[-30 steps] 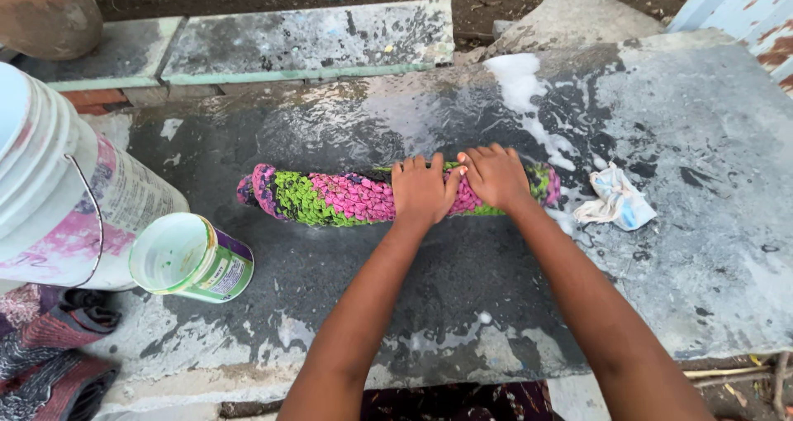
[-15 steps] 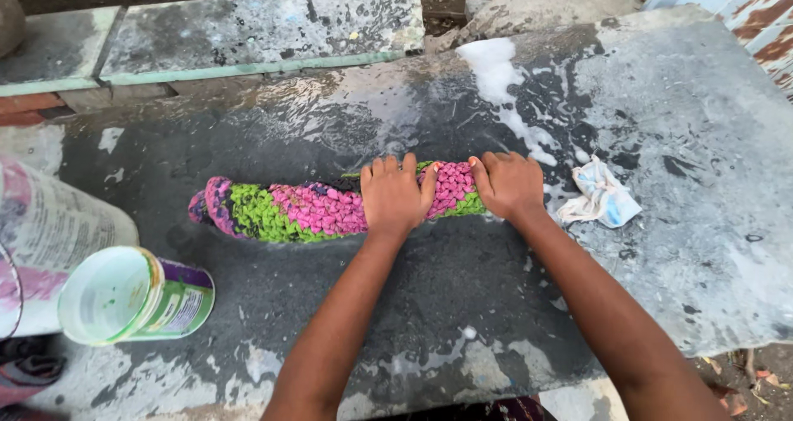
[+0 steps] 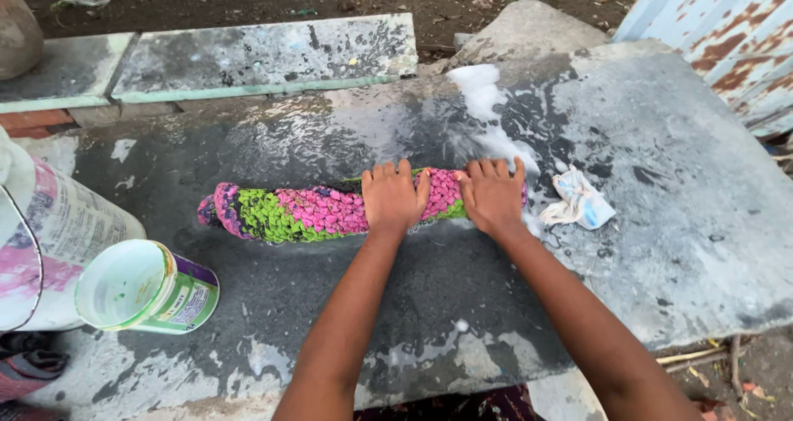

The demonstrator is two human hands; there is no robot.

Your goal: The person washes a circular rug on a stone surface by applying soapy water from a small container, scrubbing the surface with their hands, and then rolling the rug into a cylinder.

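With my left hand (image 3: 393, 196) and right hand (image 3: 494, 196) pressed flat, fingers open, on the rolled cloth (image 3: 322, 210) lying across the wet slab (image 3: 677, 181), I could slip on the foam (image 3: 483, 99) and lose it.

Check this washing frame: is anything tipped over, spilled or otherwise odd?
Yes. A small green-and-white container lies on its side on the wet stone slab, open mouth showing. White suds are spread past the rolled pink-and-green cloth, which both hands press: left hand, right hand. A crumpled wrapper lies beside it.
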